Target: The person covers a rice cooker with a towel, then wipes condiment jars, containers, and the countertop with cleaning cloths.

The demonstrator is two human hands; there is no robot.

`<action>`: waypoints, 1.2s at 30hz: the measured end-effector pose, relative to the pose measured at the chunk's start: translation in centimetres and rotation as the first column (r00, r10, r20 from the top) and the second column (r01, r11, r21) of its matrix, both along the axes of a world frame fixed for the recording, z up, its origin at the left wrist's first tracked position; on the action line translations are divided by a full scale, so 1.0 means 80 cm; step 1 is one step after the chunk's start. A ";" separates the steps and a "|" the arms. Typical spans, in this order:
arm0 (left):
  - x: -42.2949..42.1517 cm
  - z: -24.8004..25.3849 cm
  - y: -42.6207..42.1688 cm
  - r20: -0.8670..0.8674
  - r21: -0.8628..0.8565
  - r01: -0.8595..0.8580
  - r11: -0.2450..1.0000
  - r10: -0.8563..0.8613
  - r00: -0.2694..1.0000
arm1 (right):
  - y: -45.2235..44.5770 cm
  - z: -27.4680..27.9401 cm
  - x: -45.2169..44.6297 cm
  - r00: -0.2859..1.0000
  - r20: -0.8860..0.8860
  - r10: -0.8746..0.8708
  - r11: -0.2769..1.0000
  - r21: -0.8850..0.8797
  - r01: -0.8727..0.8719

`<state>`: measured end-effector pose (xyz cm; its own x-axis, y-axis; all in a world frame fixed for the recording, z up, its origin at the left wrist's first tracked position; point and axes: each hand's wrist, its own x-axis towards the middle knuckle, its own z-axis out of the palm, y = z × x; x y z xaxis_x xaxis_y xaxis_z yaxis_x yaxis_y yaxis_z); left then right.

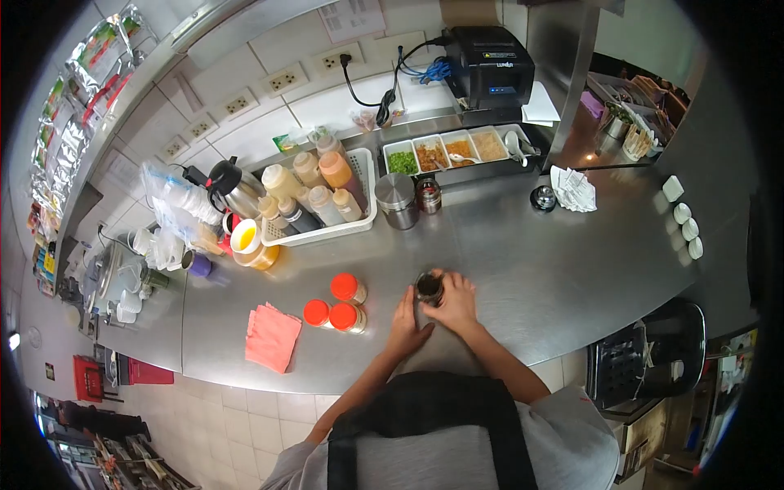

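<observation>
At the near side of the steel counter [531, 269], head view: small dark jar [428, 287] sits between the two hands, apparently resting on the metal; right hand [455, 302] has its fingers curled round the jar's right side and rim, gripping it; left hand [406, 323] lies along the left side with fingers fairly straight, thumb pointing toward the other hand; cannot tell whether those fingers press on the glass or only rest near it. Top of the jar looks dark; cannot tell if that is an open mouth or contents seen through something; if open, a tilt from uneven pressure could spill it over the counter; smooth steel may also let the base skid if only the right hand bears on it. Three red-capped jars [349, 287] stand close together to the left; a leftward sweep of the left wrist would likely clip the nearest, which could topple into its neighbours; pink cloth [273, 337] lies beyond them by the front edge, so a snag could drag it off; metal canister [397, 202] and bottle basket [327, 234] stand farther back, at less risk.
</observation>
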<state>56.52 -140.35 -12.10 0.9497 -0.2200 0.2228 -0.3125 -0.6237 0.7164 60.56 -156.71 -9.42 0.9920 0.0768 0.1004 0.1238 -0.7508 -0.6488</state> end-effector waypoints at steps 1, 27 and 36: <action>0.003 -0.005 -0.005 0.003 -0.069 -0.013 0.998 0.013 1.000 | 0.006 0.005 -0.010 1.000 -0.019 0.014 1.000 0.011 -0.014; 0.017 0.192 0.039 0.211 -0.655 0.104 0.749 0.050 0.976 | 0.063 0.215 0.000 0.862 0.318 0.395 0.158 0.901 -0.405; 0.028 0.194 0.036 0.199 -0.685 0.038 0.728 0.136 0.971 | 0.087 0.192 -0.043 0.848 0.521 0.093 0.631 0.628 -0.455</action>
<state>58.73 -137.45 3.38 0.8604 0.1192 0.4954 -0.4974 -0.0146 0.8674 57.12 -149.76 5.90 0.7794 0.0634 0.6233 0.6222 0.0374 -0.7819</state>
